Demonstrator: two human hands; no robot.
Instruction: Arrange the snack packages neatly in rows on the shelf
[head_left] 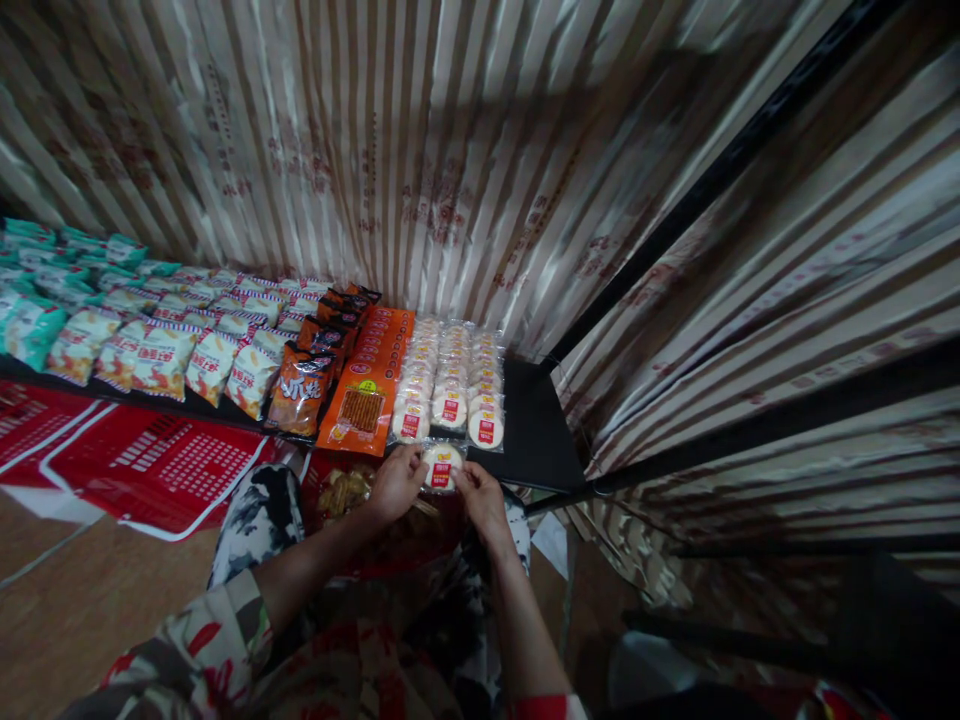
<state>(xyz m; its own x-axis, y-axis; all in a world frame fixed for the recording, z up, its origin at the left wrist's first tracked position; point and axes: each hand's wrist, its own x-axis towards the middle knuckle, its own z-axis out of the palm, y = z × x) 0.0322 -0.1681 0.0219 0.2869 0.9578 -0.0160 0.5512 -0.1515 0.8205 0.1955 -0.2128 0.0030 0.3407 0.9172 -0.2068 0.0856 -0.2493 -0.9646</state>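
Between the left hand [395, 484] and right hand [480, 498], the round cake packet [441, 467] wears clear, glossy plastic film; just beyond them the shelf [536, 435] looks black, smooth and matt. Left of the hands, the snack bags [157, 355] shine like slick foil plastic; below, the floor [67, 600] looks like dull wood.

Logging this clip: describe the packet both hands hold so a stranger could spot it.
On the black shelf, find the rows of round white cakes. The cake packet sits at their near edge, pinched between left hand and right hand, the only one off the rows.
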